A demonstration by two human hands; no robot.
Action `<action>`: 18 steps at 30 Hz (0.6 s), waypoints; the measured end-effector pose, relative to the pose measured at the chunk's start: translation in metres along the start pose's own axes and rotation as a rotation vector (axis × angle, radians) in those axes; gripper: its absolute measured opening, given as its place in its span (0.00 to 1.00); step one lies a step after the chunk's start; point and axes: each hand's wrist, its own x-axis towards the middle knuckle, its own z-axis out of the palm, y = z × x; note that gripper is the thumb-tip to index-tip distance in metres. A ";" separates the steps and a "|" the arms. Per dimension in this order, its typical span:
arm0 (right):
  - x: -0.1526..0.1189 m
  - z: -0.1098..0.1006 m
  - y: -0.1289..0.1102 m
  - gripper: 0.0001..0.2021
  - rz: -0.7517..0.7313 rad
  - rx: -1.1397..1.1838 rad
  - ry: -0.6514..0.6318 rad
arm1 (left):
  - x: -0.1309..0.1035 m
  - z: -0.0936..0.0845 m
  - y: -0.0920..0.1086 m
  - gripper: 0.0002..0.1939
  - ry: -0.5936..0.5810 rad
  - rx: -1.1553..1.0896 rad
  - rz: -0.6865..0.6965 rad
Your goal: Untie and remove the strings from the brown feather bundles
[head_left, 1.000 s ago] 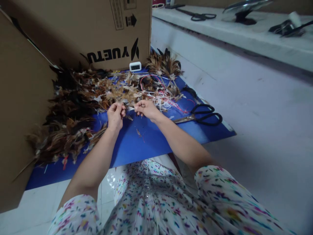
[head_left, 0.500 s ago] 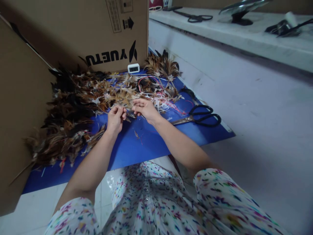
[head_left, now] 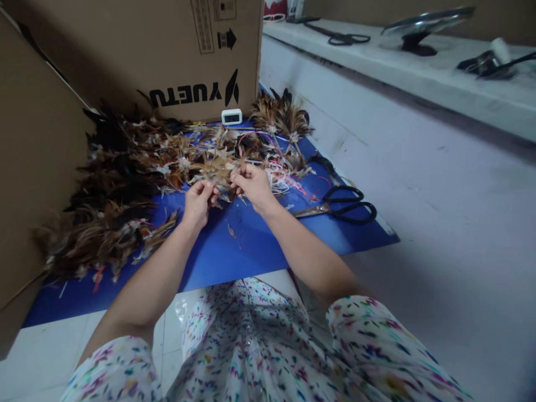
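My left hand (head_left: pixel 201 201) is closed in a pinch just above the near edge of a pile of brown and black feathers (head_left: pixel 167 151). Close to its right, my right hand (head_left: pixel 250 185) is pinched too, thumb against the fingers. Whatever lies between the fingertips is too small or blurred to make out against the feathers behind. Pink and white strings (head_left: pixel 288 180) lie right beside my right hand. Black-handled scissors (head_left: pixel 335 206) rest on the blue board (head_left: pixel 234 257), partly behind my right forearm.
Cardboard boxes (head_left: pixel 125 50) stand behind and to the left of the feathers. A small white digital clock (head_left: pixel 231 116) leans at the back. Along the right runs a wall with a ledge (head_left: pixel 377 61), which carries another pair of scissors (head_left: pixel 341 38).
My right hand has curled its fingers in tighter and shifted slightly. My left hand stays nearly in place. The view has tilted a little.
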 end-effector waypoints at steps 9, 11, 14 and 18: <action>-0.004 0.007 0.012 0.05 -0.125 -0.109 -0.120 | -0.002 0.000 -0.004 0.25 -0.008 0.112 0.067; -0.005 0.007 0.016 0.06 -0.181 -0.164 -0.134 | -0.003 0.001 -0.004 0.24 -0.015 0.117 0.073; -0.007 0.008 0.021 0.06 -0.213 -0.286 -0.119 | -0.005 0.003 -0.004 0.25 -0.008 0.112 0.068; -0.009 0.009 0.023 0.06 -0.204 -0.380 -0.113 | -0.006 0.004 -0.006 0.26 0.000 0.104 0.065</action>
